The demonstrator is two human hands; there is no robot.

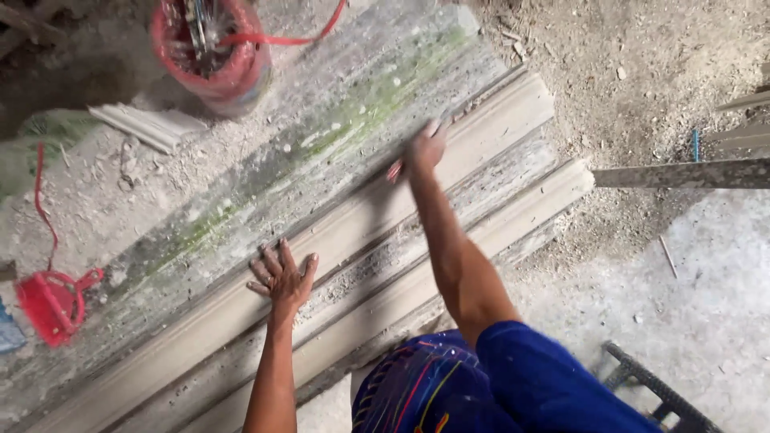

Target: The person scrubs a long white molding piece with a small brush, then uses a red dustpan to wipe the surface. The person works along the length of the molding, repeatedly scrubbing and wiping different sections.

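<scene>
Two long pale moulded strips lie side by side on a dusty grey board, running from lower left to upper right. My left hand rests flat, fingers spread, on the upper strip. My right hand reaches farther along the same strip, fingers closed around a small reddish pencil-like tool whose tip touches the strip. The lower strip lies untouched beside it. My blue sleeve fills the bottom of the view.
A red bucket with tools and a red cord stands at the top left. A small red plastic item lies at the left edge. A long metal straightedge lies at the right. Rubble and dust cover the ground around.
</scene>
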